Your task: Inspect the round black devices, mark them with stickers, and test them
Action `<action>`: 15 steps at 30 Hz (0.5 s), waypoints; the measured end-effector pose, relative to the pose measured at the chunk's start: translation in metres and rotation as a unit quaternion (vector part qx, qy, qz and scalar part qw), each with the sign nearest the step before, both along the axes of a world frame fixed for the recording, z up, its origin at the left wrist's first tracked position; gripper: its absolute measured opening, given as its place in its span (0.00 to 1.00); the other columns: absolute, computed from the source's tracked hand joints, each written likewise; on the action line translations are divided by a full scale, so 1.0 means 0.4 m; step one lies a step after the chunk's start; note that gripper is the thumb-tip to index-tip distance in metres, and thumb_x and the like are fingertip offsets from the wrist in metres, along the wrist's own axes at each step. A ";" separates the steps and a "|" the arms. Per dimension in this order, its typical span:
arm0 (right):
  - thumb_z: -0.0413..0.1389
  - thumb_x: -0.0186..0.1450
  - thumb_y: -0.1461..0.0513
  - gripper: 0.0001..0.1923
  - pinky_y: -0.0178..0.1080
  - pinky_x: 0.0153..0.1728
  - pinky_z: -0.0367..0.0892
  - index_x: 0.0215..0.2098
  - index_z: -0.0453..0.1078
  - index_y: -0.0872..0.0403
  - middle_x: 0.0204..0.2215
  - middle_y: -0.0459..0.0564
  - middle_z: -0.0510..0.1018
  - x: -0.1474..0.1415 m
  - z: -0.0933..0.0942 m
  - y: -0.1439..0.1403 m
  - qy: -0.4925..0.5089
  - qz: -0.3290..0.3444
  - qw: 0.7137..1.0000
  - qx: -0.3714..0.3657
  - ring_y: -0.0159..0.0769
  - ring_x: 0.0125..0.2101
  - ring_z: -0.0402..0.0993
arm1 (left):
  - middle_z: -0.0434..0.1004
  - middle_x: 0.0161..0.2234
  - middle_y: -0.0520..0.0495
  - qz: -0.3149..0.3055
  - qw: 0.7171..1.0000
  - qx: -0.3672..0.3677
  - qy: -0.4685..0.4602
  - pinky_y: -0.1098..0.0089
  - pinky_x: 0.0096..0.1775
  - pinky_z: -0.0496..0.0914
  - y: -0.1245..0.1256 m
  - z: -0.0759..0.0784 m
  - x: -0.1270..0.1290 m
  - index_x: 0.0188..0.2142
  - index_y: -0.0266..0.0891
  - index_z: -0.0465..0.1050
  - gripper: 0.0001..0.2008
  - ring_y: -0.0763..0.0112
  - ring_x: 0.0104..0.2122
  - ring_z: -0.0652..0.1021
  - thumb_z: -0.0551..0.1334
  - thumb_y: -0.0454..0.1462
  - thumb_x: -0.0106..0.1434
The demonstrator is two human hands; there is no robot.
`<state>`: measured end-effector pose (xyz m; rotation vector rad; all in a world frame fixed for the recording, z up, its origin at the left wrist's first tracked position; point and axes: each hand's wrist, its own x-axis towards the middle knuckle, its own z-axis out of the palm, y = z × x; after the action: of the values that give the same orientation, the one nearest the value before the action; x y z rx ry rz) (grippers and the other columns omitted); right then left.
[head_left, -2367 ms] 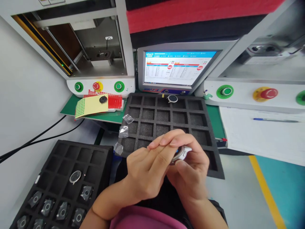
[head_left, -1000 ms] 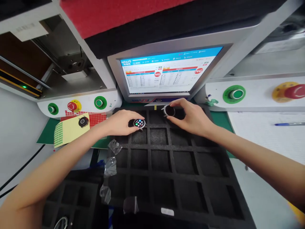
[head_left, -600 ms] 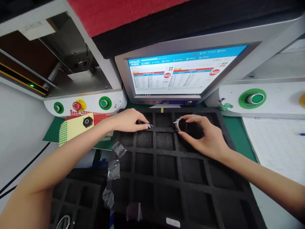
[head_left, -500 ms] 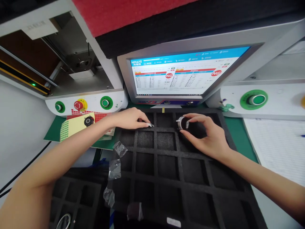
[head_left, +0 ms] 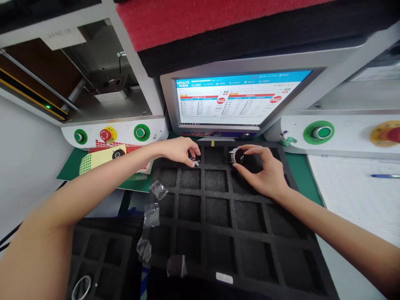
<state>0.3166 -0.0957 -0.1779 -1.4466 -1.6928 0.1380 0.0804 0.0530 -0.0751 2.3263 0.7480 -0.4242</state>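
Between the thumb and fingers of my right hand (head_left: pixel 267 171) is a round silver watch case (head_left: pixel 233 156) with a dark face, tilted up over the back row of the black foam tray (head_left: pixel 203 191). My left hand (head_left: pixel 179 149) pinches a second, similar watch case (head_left: pixel 196 161) at the back left pockets. Its fingers cover most of that one; a dark face and a bit of silver edge show. Whether either case touches the foam, I cannot tell.
Behind the tray stands a monitor (head_left: pixel 231 102) showing red NG marks. Machine panels carry a green button (head_left: pixel 140 132) and a red stop button (head_left: pixel 105 134). Clear tape pieces (head_left: pixel 151 215) line the tray's left edge. A lower foam tray (head_left: pixel 108 266) holds a silver ring (head_left: pixel 81 287).
The view has shifted slightly. My left hand has turned the watch case so its dark face shows more. My right hand still holds its watch case in nearly the same place.
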 end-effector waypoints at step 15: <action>0.59 0.66 0.51 0.15 0.51 0.44 0.76 0.42 0.61 0.49 0.44 0.55 0.80 0.004 -0.011 0.010 0.005 -0.003 1.000 0.019 0.48 0.44 0.81 | 0.85 0.43 0.44 0.047 0.994 0.095 -0.019 0.69 0.41 0.73 -0.040 0.023 -0.024 0.47 0.37 0.81 0.20 0.64 0.39 0.82 0.73 0.35 0.53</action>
<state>0.3183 -0.0919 -0.1822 -1.4198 -1.6742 0.1102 0.0709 0.0369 -0.0659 2.4547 0.9107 -0.2752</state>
